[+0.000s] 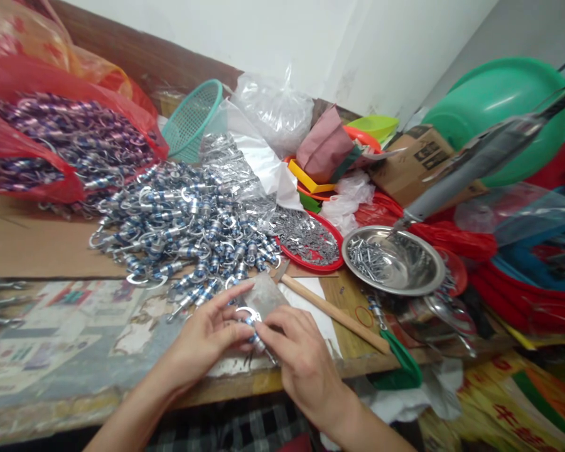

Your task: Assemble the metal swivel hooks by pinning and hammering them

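Near the table's front edge, my left hand [206, 339] and my right hand [306, 361] meet around a small silver-and-blue metal fitting with a curved hook [250, 314]. The left thumb and fingers pinch it from one side, and the right thumb and fingers close on its other end. Part of its shaft is hidden by the fingers. Just behind the hands lies a grey metal block [263, 292]. A hammer with a wooden handle [336, 312] lies to the right. Beyond the hands spreads a large heap of similar hooked fittings [188, 220].
A steel bowl [417, 270] holding pins stands at the right, beside a red tray [336, 229] of small metal pieces. Over the bowl slants a grey tool [471, 166]. A red bag [9, 75] full of fittings sits at the left, near a green basket [195, 119].
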`<move>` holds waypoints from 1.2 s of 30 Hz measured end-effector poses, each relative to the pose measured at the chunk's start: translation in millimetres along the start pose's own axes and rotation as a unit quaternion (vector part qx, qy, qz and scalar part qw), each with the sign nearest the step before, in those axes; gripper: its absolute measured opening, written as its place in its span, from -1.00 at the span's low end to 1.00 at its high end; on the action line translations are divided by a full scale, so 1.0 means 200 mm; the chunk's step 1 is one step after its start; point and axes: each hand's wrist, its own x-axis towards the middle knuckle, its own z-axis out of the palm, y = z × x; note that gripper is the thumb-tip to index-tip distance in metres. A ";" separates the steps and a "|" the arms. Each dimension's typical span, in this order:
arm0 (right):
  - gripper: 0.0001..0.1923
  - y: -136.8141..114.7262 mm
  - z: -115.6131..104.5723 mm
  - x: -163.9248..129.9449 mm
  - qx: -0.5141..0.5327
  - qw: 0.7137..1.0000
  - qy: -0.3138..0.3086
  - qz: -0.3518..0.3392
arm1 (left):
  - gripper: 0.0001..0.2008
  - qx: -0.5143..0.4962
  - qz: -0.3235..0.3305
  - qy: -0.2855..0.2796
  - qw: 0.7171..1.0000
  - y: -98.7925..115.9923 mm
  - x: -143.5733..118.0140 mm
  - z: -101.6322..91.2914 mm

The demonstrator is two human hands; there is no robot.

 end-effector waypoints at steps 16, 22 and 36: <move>-0.58 0.06 -0.02 -0.02 -0.024 0.999 -0.025 -0.042 | -0.50 0.024 -0.009 0.033 0.999 0.01 -0.01 0.01; -0.59 0.16 -0.06 -0.01 0.027 0.999 0.029 0.029 | -0.37 0.037 -0.009 0.041 0.998 0.03 -0.01 0.02; -0.65 0.18 -0.30 -0.06 -0.016 0.989 -0.015 0.145 | -0.13 0.016 0.012 0.010 1.000 0.00 0.00 0.00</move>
